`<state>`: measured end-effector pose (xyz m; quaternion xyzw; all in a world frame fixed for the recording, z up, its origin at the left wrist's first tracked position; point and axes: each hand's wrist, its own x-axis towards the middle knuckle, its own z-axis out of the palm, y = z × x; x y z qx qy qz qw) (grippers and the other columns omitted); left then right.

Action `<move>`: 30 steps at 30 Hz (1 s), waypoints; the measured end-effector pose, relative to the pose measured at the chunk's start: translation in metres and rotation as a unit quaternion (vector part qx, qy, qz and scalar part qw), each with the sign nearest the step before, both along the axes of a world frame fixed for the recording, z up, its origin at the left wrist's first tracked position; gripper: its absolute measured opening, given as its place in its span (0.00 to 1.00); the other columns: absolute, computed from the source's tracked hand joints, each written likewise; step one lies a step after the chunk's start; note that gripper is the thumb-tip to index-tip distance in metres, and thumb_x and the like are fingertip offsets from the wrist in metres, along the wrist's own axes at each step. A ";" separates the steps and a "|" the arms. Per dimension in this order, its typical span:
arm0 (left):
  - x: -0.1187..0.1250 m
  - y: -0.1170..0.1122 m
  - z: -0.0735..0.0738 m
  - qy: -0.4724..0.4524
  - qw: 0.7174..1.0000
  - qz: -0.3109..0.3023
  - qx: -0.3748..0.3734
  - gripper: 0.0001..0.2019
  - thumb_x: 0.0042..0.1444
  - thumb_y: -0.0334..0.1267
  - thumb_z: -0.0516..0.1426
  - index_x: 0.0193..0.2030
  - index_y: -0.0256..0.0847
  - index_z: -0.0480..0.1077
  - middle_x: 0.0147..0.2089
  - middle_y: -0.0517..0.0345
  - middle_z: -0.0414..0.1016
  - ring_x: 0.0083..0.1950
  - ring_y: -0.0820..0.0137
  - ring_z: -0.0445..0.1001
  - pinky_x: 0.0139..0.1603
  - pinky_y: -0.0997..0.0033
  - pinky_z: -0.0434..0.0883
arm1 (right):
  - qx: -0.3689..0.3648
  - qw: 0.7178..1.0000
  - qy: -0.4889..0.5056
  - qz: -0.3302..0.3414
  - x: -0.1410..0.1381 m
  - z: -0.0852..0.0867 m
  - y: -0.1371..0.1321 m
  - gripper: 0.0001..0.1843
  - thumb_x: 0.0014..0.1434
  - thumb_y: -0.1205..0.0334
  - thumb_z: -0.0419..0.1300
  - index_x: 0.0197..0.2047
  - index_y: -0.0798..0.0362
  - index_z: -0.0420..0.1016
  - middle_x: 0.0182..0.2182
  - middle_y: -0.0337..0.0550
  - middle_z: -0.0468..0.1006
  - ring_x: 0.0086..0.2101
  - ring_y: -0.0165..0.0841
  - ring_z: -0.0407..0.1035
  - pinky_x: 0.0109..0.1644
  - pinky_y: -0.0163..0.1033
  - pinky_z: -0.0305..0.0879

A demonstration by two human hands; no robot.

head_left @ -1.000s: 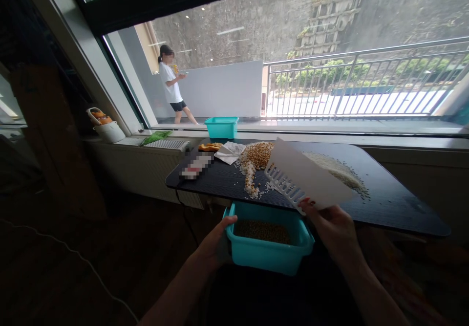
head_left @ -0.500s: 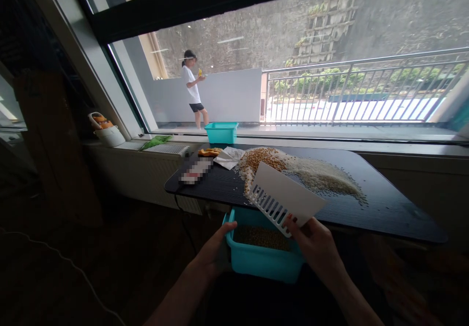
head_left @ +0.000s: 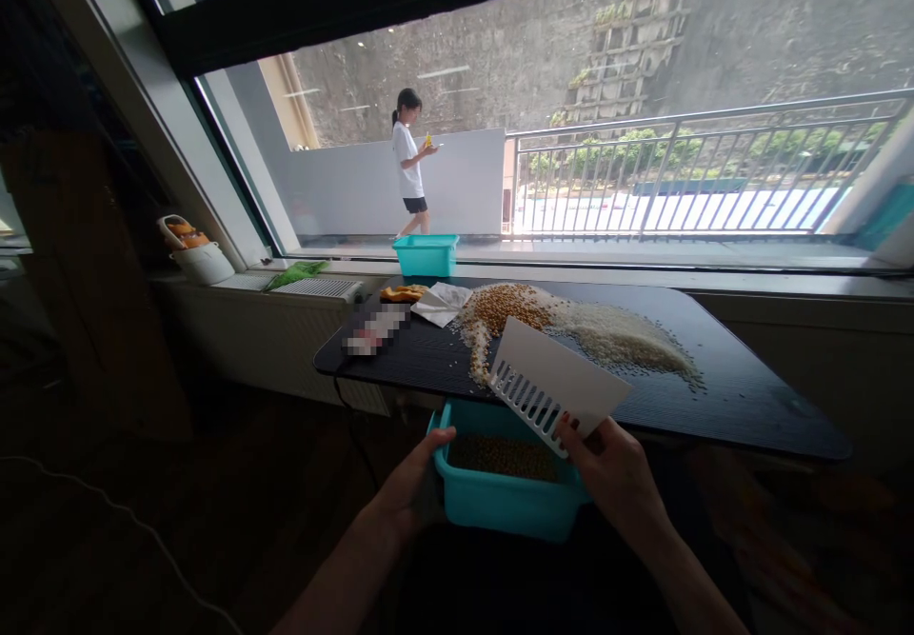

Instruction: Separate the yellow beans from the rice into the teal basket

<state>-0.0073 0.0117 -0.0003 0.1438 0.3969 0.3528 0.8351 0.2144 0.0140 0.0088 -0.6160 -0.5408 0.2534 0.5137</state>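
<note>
My left hand (head_left: 416,483) grips the left rim of a teal plastic tub (head_left: 500,506) held just below the front edge of the black table (head_left: 749,397). Brown beans (head_left: 504,456) lie in the tub. My right hand (head_left: 614,468) is closed on a white slotted scraper (head_left: 557,383), tilted over the tub and the table edge. On the table behind it lie a heap of yellow-brown beans (head_left: 504,307) and a spread of white rice (head_left: 621,342).
A second teal tub (head_left: 427,254) stands on the window sill. A white paper (head_left: 443,302), an orange item (head_left: 401,293) and a blurred packet (head_left: 371,335) lie at the table's left. A white pot (head_left: 200,259) sits on the radiator shelf. A person (head_left: 408,173) walks on the balcony outside.
My right hand drew the scraper back from the grain toward the table's front edge, over the tub. The person outside walked to the right.
</note>
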 end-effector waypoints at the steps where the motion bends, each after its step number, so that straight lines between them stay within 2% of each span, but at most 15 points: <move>1: 0.000 0.000 0.000 -0.002 1.000 -0.003 0.002 0.32 0.50 0.47 0.55 0.61 0.43 0.55 0.48 0.51 0.73 0.46 0.61 0.73 0.45 0.63 0.67 | 0.000 1.000 -0.010 -0.011 0.002 0.000 0.001 0.15 0.46 0.47 0.59 0.28 0.51 0.71 0.20 0.43 0.76 0.23 0.38 0.71 0.25 0.38 0.65; 12: 0.001 -0.001 0.004 0.013 1.000 -0.009 -0.001 0.30 0.51 0.48 0.54 0.60 0.38 0.57 0.44 0.50 0.75 0.45 0.61 0.73 0.46 0.63 0.67 | -0.020 0.989 -0.117 -0.087 0.028 -0.002 0.017 0.16 0.48 0.47 0.56 0.27 0.52 0.69 0.23 0.46 0.77 0.26 0.40 0.72 0.28 0.40 0.63; 16: 0.002 -0.001 0.005 -0.002 1.000 -0.009 -0.004 0.30 0.52 0.47 0.53 0.60 0.37 0.57 0.42 0.50 0.75 0.45 0.61 0.73 0.46 0.63 0.67 | 0.001 0.986 -0.109 -0.127 0.032 -0.005 0.019 0.16 0.47 0.46 0.56 0.26 0.52 0.70 0.22 0.47 0.77 0.27 0.41 0.73 0.28 0.39 0.63; 20: 0.002 -0.001 0.004 -0.003 1.000 -0.007 0.000 0.30 0.52 0.47 0.54 0.60 0.37 0.56 0.43 0.50 0.75 0.46 0.62 0.73 0.47 0.63 0.67 | 0.004 0.991 -0.092 -0.093 0.019 -0.002 0.021 0.16 0.48 0.46 0.56 0.27 0.52 0.70 0.23 0.46 0.78 0.26 0.39 0.73 0.29 0.38 0.62; 25: 0.000 -0.001 0.002 0.002 1.000 -0.011 -0.001 0.31 0.51 0.48 0.55 0.60 0.39 0.56 0.45 0.51 0.75 0.47 0.61 0.73 0.47 0.63 0.67 | 0.008 0.990 -0.127 -0.061 0.004 0.000 0.025 0.15 0.48 0.48 0.55 0.25 0.52 0.68 0.21 0.45 0.76 0.24 0.37 0.71 0.27 0.37 0.60; 30: 0.001 -0.001 0.002 0.015 1.000 -0.006 -0.002 0.30 0.51 0.47 0.55 0.60 0.38 0.58 0.44 0.51 0.75 0.47 0.61 0.73 0.47 0.63 0.67 | -0.012 0.977 -0.197 -0.079 0.005 0.003 0.028 0.15 0.49 0.49 0.52 0.23 0.52 0.67 0.21 0.47 0.75 0.23 0.37 0.70 0.24 0.36 0.57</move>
